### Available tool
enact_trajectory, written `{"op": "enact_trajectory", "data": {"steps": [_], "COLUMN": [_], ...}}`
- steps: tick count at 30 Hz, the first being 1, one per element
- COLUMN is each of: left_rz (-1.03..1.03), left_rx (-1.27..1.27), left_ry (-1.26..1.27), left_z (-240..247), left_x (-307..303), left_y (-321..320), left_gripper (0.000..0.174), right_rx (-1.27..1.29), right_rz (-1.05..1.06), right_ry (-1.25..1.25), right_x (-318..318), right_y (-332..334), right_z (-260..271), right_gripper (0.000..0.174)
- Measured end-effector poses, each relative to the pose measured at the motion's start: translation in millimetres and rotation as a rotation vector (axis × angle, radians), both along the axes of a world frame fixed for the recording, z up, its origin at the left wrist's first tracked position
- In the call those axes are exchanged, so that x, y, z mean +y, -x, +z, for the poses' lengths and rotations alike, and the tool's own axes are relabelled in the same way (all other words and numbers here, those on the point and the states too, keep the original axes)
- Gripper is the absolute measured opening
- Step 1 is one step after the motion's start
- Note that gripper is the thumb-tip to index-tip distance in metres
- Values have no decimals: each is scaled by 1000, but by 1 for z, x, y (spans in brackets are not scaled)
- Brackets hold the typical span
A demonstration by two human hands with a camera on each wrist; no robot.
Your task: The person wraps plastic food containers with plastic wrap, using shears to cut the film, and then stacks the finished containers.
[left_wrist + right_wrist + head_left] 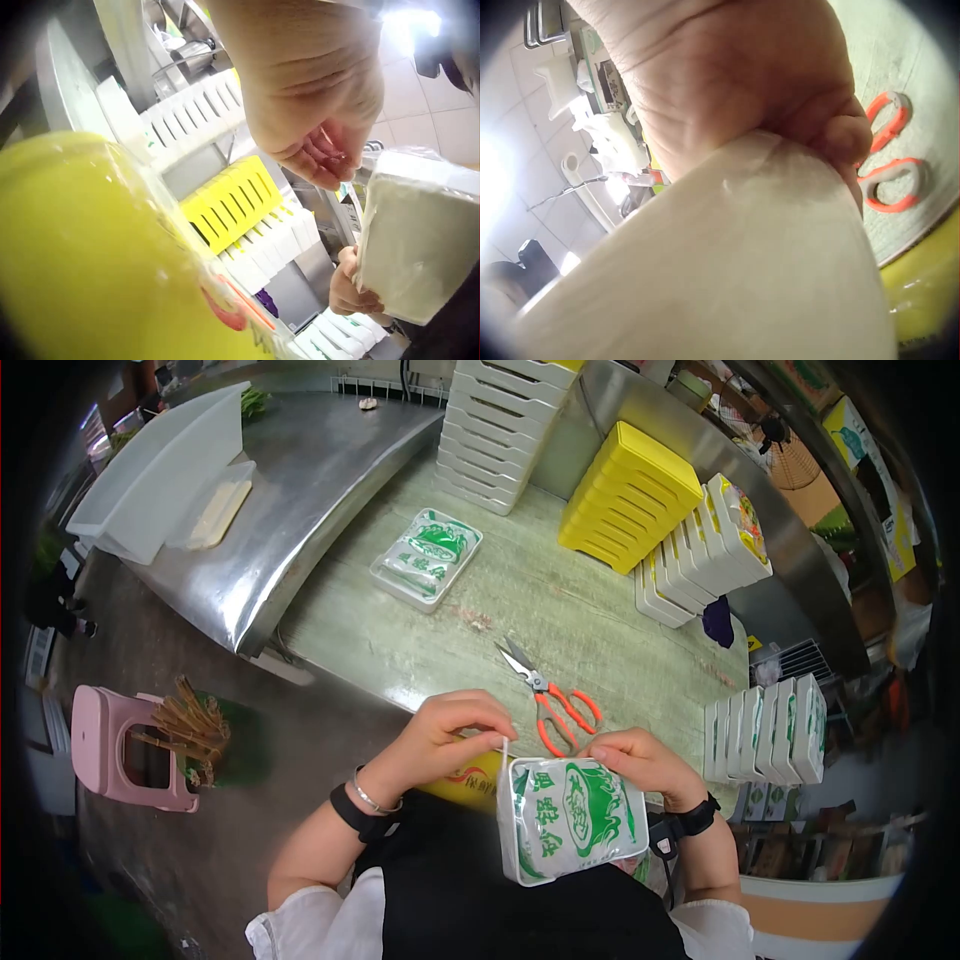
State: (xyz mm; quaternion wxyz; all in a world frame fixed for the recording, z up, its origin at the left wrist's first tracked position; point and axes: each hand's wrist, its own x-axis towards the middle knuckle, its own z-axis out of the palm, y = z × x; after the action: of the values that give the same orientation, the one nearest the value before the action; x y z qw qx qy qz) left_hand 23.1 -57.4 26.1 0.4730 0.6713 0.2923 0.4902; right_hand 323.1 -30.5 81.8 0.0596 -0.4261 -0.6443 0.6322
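- From the head camera, I have the shallow white rectangular tray (578,818), covered in clear plastic with green print, held above the near side of the pale green counter (400,647). My right hand (645,765) grips its upper right edge, thumb on the printed face. My left hand (447,738) pinches a strip of clear film (505,748) at the upper left corner. Scissors with orange-and-grey handles (548,695) lie open just beyond, between my hands; a yellow printed roll (468,775) sits below my left hand. A second wrapped white tray (427,559) rests farther off on the counter.
- From the left wrist, my left hand's fingertips are drawn together beside the tray's upper corner; my right hand grasps its far edge. The yellow roll fills the near side.
- From the right wrist, the tray's pale underside lies against my right hand, fingers curled at its edge, scissor handles beyond.
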Motion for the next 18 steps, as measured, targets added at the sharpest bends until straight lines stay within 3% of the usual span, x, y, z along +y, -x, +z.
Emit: {"op": "enact_trajectory", "data": {"steps": [4, 7, 11, 14, 17, 18], "left_rz": [-236, -440, -427, -469, -134, -43], "left_rx": [-365, -474, -419, -126, 169, 120], "left_ry": [294, 394, 523, 414, 9, 99], "left_z": [-2, -18, 0, -3, -4, -10], "left_x": [-2, 1, -6, 0, 8, 8], "left_y": [-23, -37, -55, -61, -68, -68], "left_gripper": [3, 6, 8, 9, 11, 14], "right_rx": [44, 83, 64, 85, 67, 52], "right_rz": [5, 24, 111, 175, 115, 76], "right_ry": [41, 64, -23, -66, -18, 6], "right_x": [-3, -6, -7, -4, -7, -10], "right_y": [10, 16, 13, 6, 13, 18], "right_z": [-8, -13, -23, -38, -35, -30], "right_gripper": [32, 31, 28, 27, 27, 27]}}
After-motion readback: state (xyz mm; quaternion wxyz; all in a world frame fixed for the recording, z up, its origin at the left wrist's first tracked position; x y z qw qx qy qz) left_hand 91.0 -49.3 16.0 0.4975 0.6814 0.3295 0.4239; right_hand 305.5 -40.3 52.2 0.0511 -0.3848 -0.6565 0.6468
